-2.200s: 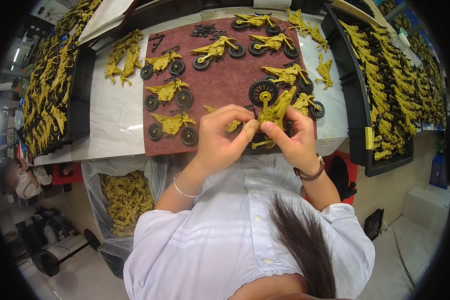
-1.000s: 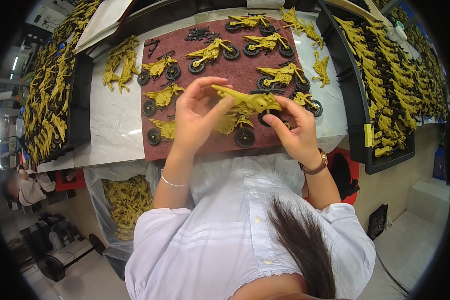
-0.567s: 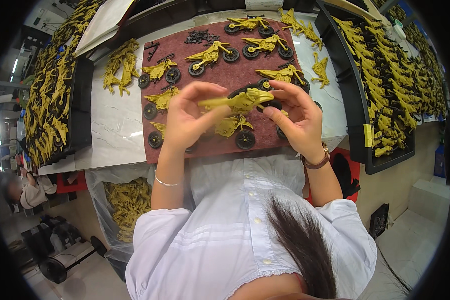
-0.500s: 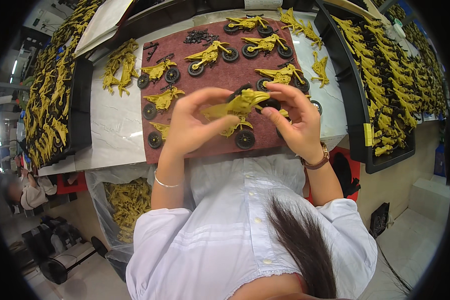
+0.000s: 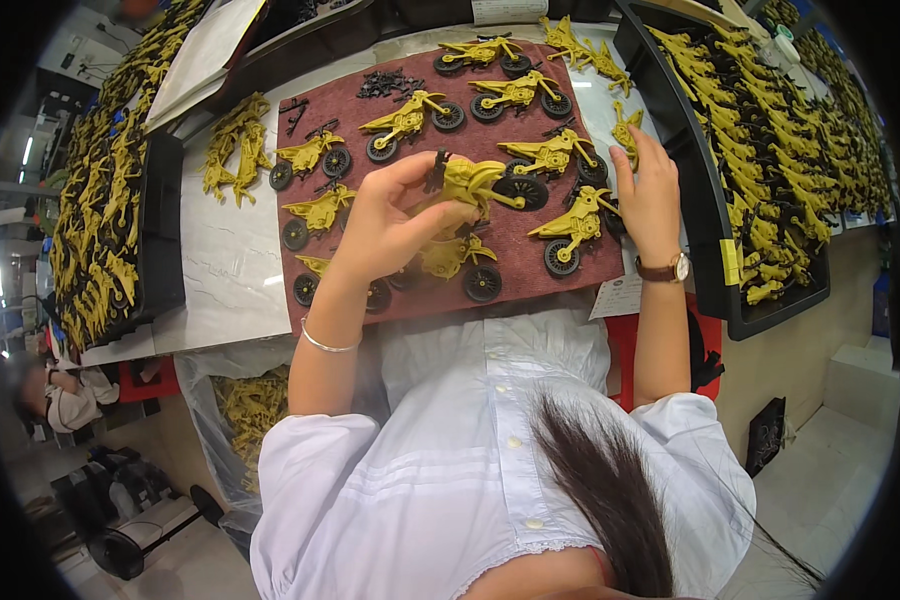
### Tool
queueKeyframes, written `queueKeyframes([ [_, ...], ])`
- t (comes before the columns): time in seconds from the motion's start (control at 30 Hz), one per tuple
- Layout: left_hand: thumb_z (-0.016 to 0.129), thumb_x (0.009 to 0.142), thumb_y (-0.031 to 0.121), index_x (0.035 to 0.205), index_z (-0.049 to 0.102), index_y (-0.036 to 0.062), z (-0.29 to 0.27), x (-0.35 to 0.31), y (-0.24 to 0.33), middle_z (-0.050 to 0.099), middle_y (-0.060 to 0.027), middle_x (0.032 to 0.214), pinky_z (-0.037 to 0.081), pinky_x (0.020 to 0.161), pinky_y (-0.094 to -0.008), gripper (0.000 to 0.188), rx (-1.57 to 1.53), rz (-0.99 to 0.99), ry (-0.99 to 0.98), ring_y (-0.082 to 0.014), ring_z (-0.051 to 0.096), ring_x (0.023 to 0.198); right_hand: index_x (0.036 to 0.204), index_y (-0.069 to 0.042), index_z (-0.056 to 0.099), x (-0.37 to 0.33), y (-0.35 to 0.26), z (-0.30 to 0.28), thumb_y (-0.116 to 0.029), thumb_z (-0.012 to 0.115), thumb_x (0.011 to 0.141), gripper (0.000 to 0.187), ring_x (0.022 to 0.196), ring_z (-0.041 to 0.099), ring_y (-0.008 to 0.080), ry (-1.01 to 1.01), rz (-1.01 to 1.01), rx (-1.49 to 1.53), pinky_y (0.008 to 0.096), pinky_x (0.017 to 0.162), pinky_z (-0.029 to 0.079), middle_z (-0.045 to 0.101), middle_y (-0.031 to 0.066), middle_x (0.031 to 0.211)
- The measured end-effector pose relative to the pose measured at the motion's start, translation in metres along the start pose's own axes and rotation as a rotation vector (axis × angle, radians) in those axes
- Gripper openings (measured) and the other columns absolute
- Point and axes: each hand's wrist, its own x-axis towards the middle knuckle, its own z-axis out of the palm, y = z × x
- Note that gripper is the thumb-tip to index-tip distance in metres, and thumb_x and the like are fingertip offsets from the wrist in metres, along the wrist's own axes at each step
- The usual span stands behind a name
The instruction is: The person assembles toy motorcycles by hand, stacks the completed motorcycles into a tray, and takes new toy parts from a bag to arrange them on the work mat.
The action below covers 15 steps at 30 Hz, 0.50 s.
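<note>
My left hand (image 5: 395,222) is closed around a yellow toy motorcycle (image 5: 468,183) above the red cloth. Its black front wheel (image 5: 522,191) points right, and a black handlebar piece stands up by my fingers. My palm hides part of the body. At the cloth's right edge my right hand (image 5: 652,195) is stretched out with thumb and fingers apart. A loose yellow motorcycle body part (image 5: 624,130) lies just beyond its fingertips; whether they touch it I cannot tell. Several more yellow toy motorcycles (image 5: 570,227) with black wheels lie on the cloth around my hands.
The red cloth (image 5: 420,150) covers the white table. Small black parts (image 5: 388,83) form a pile at its far side. Yellow parts (image 5: 238,150) lie to its left. Black trays with yellow parts stand left and right (image 5: 720,215). A plastic-lined bin (image 5: 198,395) is below.
My right hand has let go of the motorcycle's front end and moved right, toward the loose yellow part. My left hand still holds the motorcycle, shifted slightly left.
</note>
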Motion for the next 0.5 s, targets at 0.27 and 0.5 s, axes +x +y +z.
queueKeyframes([
  [0.27,0.072,0.078,0.018,0.113,0.059,-0.0054,-0.036,0.021,-0.021,0.067,-0.0128,0.095,0.049,0.078,-0.0307,0.045,0.513,-0.165,0.003,-0.0165,0.063,0.087,0.107,-0.008,0.064,-0.003,0.014,0.000,-0.022,0.062,0.085,0.026,0.082,0.061,0.0367,-0.140,0.166,-0.161,0.0437,0.075,0.048,0.066,0.0165,0.089],
  [0.5,0.074,0.074,0.028,0.106,0.066,0.0079,-0.024,0.016,-0.017,0.064,-0.0066,0.092,0.036,0.082,-0.0374,0.039,1.240,0.029,0.139,-0.0259,0.058,0.087,0.100,-0.003,0.067,-0.003,0.016,0.006,-0.021,0.064,0.083,0.024,0.084,0.064,0.0378,0.067,0.187,-0.179,0.0434,0.073,0.050,0.066,0.0202,0.092],
])
